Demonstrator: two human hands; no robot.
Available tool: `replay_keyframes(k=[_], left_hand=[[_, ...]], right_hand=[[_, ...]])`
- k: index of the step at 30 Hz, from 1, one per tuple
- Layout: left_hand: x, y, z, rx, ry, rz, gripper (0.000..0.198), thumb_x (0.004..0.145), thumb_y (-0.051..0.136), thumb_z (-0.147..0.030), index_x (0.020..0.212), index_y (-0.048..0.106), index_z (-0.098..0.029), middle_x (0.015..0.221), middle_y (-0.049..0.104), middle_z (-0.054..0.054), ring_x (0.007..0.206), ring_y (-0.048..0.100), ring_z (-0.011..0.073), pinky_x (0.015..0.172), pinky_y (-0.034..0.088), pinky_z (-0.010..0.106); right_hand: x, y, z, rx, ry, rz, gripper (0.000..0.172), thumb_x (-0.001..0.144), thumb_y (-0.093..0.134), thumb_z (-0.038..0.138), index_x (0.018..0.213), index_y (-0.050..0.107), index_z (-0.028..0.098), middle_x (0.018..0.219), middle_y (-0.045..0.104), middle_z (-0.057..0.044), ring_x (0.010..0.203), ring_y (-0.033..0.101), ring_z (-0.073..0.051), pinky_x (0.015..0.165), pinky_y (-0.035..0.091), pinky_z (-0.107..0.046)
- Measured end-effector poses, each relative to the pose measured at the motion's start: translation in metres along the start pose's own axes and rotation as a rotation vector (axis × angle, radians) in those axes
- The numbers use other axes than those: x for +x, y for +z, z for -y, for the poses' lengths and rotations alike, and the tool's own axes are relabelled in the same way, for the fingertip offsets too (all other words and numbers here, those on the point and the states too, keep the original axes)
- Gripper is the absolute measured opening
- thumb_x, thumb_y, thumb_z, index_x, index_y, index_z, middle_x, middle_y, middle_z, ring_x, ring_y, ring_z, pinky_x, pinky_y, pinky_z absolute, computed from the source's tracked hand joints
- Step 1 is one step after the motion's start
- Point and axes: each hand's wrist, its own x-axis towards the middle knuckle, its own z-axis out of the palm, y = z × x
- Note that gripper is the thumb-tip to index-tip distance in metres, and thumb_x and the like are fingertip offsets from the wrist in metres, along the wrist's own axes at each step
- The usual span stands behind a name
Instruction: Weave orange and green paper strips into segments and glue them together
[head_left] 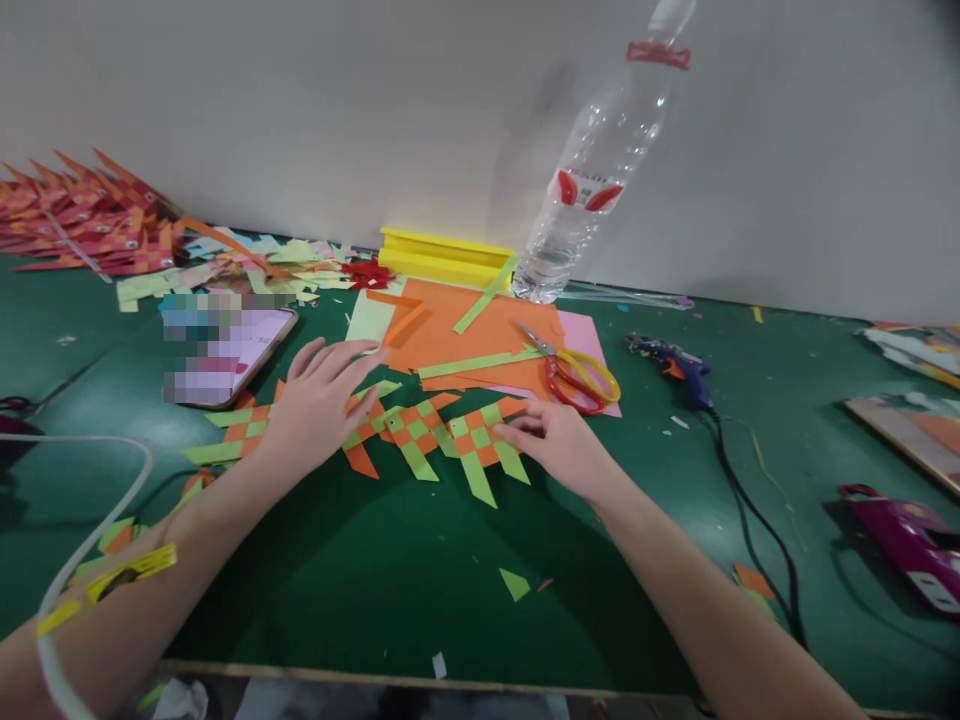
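A row of woven orange and green paper fish lies on the green table. My right hand has its fingers curled at the right edge of the rightmost paper fish, thumb and fingertips on it. Next to that one sits another paper fish, overlapping its neighbours. My left hand reaches over the row with its fingers apart, covering part of it; whether it touches the paper is unclear. Beyond its wrist, one more woven piece shows. Behind the row, red-and-yellow-handled scissors rest on orange paper sheets.
A phone lies left, near paper scraps and a pile of red woven fish. A plastic bottle stands behind, beside a yellow holder. At right are a corded blue glue gun and a magenta object.
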Motion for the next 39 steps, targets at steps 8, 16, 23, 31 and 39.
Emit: replay_keyframes(k=[8,16,23,31,39], left_hand=[[-0.002,0.004,-0.011,-0.185,0.162,0.127,0.018,0.087,0.058,-0.025,0.104,0.067,-0.025,0.108,0.071,0.003,0.107,0.064,0.0234,0.109,0.031,0.05],[-0.002,0.005,-0.021,-0.205,0.279,0.246,0.02,0.092,0.051,-0.019,0.098,0.068,-0.026,0.107,0.071,0.002,0.113,0.06,0.0205,0.111,0.03,0.049],[-0.002,0.004,-0.02,-0.211,0.315,0.241,0.02,0.094,0.049,-0.02,0.098,0.068,-0.025,0.103,0.073,0.001,0.11,0.062,0.0193,0.11,0.03,0.046],[-0.001,0.003,-0.025,-0.24,0.359,0.324,0.024,0.096,0.047,-0.021,0.111,0.066,-0.026,0.112,0.073,0.0,0.114,0.061,0.0173,0.115,0.023,0.043],[-0.005,0.011,-0.022,-0.218,0.413,0.355,0.027,0.097,0.047,-0.024,0.119,0.062,-0.026,0.124,0.068,-0.001,0.122,0.055,0.0161,0.118,0.016,0.041]], right_hand=[[0.001,-0.002,0.001,-0.008,-0.047,-0.005,0.029,0.08,0.063,0.045,0.069,0.052,0.02,0.062,0.066,0.002,0.049,0.044,-0.01,0.05,0.033,-0.027],[0.001,0.009,0.003,-0.076,-0.051,0.003,0.027,0.081,0.062,0.042,0.069,0.05,0.021,0.063,0.068,0.002,0.049,0.047,-0.011,0.049,0.034,-0.027],[-0.003,0.013,-0.005,-0.532,-0.202,-0.244,0.054,0.083,0.06,0.049,0.125,0.057,0.016,0.078,0.072,-0.005,0.067,0.066,-0.021,0.059,0.047,-0.032],[-0.01,0.013,0.003,-0.729,-0.817,-0.181,0.037,0.094,0.052,0.037,0.123,0.059,0.016,0.126,0.065,-0.011,0.117,0.059,-0.023,0.101,0.046,-0.041],[-0.004,0.017,-0.005,-0.714,-0.835,0.032,0.036,0.097,0.046,0.028,0.129,0.054,0.017,0.133,0.06,-0.009,0.125,0.054,-0.02,0.114,0.033,-0.047]])
